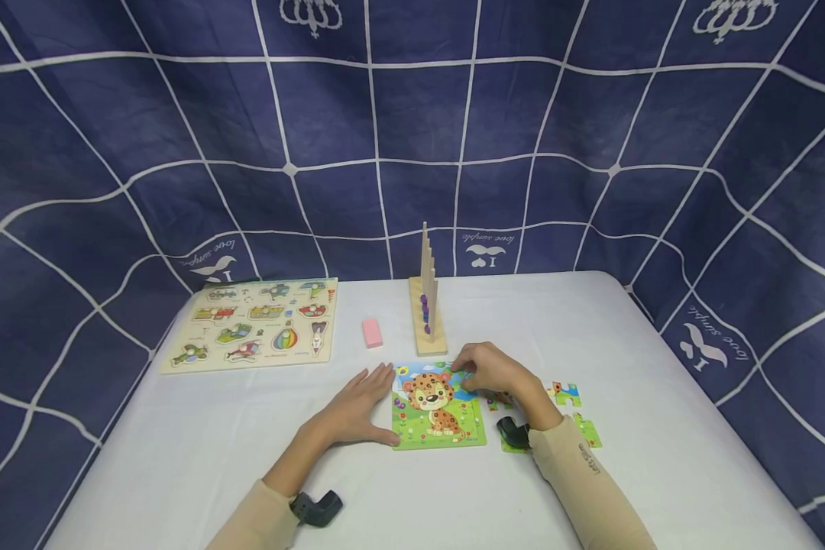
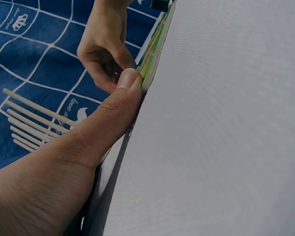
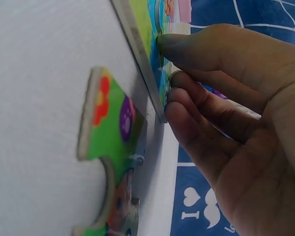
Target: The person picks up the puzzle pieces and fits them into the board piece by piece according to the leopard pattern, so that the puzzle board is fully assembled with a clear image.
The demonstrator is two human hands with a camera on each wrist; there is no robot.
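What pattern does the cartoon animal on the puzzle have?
The cartoon animal is orange with dark spots, clearest in the head view.

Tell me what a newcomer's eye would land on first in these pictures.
Probably the bright leopard puzzle on the white table, with the left hand at its left side and the right hand at its upper right corner. Behind it rises a wooden peg stand, and a vehicle board lies at the far left. The navy curtain with its white grid fills the background.
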